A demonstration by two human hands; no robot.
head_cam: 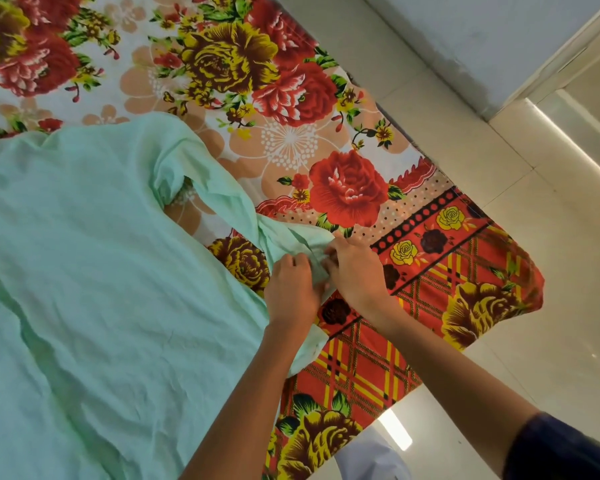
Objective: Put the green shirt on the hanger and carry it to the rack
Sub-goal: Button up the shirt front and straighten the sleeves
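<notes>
The pale green shirt [94, 271] lies spread flat on the flowered bed sheet [243, 64], filling the left half of the view. One sleeve runs from the shirt's body toward the bed's right edge and ends in a bunched cuff. My left hand [291, 289] and my right hand [357, 268] meet at that cuff, fingers closed on the green cloth. No hanger and no rack are in view.
The bed's corner [499, 306] hangs over a light tiled floor [551, 237] on the right. A pale wall [482, 36] and a door frame [575, 64] stand at the top right. A white cloth [371, 459] shows below the bed edge at the bottom.
</notes>
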